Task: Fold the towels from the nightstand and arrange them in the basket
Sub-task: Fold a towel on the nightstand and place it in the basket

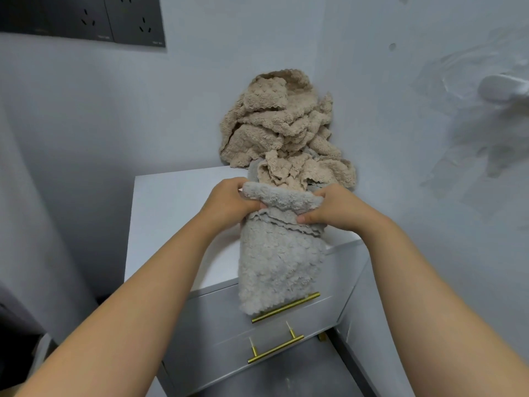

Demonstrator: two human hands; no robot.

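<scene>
A fluffy grey towel [277,262] hangs folded over the front edge of the white nightstand [171,213], its lower end covering part of the upper drawer handle. My left hand [229,203] grips the towel's top left edge. My right hand [335,209] pinches the top right edge, thumb below the fold. Behind them a crumpled heap of beige towels [280,124] is piled in the wall corner at the back of the nightstand. No basket is in view.
Two drawers with brass bar handles [276,349] sit below the towel. Walls close in on the left, back and right. Dark wall sockets [86,18] are at the upper left. A white fixture [503,87] sticks out of the right wall.
</scene>
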